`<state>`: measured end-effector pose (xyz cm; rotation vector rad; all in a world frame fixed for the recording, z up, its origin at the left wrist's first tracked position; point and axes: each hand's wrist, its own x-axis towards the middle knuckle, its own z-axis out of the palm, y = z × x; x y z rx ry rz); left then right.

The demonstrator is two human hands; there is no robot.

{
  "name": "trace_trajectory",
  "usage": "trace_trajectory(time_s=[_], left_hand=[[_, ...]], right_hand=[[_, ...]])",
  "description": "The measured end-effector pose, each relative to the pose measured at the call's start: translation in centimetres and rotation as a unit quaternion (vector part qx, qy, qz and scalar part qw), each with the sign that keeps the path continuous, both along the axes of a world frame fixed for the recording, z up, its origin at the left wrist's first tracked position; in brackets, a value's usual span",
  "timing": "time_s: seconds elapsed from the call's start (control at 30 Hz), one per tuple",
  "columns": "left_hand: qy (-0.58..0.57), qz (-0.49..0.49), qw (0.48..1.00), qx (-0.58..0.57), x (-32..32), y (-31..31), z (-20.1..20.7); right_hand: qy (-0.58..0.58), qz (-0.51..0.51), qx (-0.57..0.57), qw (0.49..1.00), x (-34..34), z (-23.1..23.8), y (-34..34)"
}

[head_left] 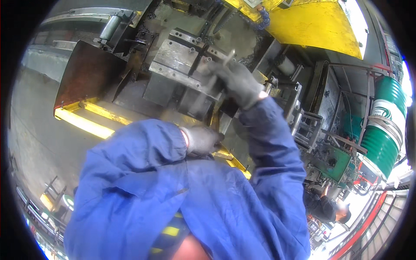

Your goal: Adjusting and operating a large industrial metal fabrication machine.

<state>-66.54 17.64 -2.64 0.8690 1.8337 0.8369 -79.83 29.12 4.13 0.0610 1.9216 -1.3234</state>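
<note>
My right hand [240, 82], in a dark grey work glove, is closed around a thin pale rod [230, 56]. The rod slants over the steel vise-like fixture [175, 58], and its lower end is smeared by motion. Bolted blocks and bright machined faces make up the fixture. Close to my body, my left hand [201, 139] wears a lighter grey glove with dark fingertips. Its fingers are curled just above the yellow frame edge [234, 163]; what they may hold is hidden. Blue sleeves cover both forearms.
A brown metal guard panel [89, 76] stands at left above a yellow rail [84, 122]. Yellow sheet metal [316, 26] overhangs the far right. Metal chips litter the machine bed. A green and white drum [383, 125] stands at right, with another person [327, 207] below it.
</note>
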Motion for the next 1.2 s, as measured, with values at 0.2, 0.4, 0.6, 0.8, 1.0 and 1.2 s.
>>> trace_trajectory(time_s=[0.2,0.4,0.6,0.8,1.0,1.2], left_hand=[[0.014,0.003,1.0,0.012,0.1,-0.1,0.4],[0.006,0.015,0.999,0.04,0.2,-0.2,-0.1],[0.017,0.01,1.0,0.021,0.1,-0.2,-0.3],[0.016,0.021,1.0,0.014,0.1,-0.3,-0.1],[-0.002,0.02,0.999,0.027,-0.2,-0.3,0.1],[-0.013,0.029,0.999,0.031,-0.4,-0.5,0.3]], right_hand=[[0.148,0.187,0.201,0.95,-0.7,-0.5,9.9],[0.336,0.291,0.43,0.786,-2.8,-1.6,11.4],[0.354,0.375,0.485,0.706,-4.6,-2.0,10.3],[0.36,0.416,0.48,0.683,-6.0,-2.5,10.4],[0.24,0.31,0.454,0.8,-8.2,-4.4,12.0],[0.266,0.474,0.488,0.683,-8.5,1.6,7.1]])
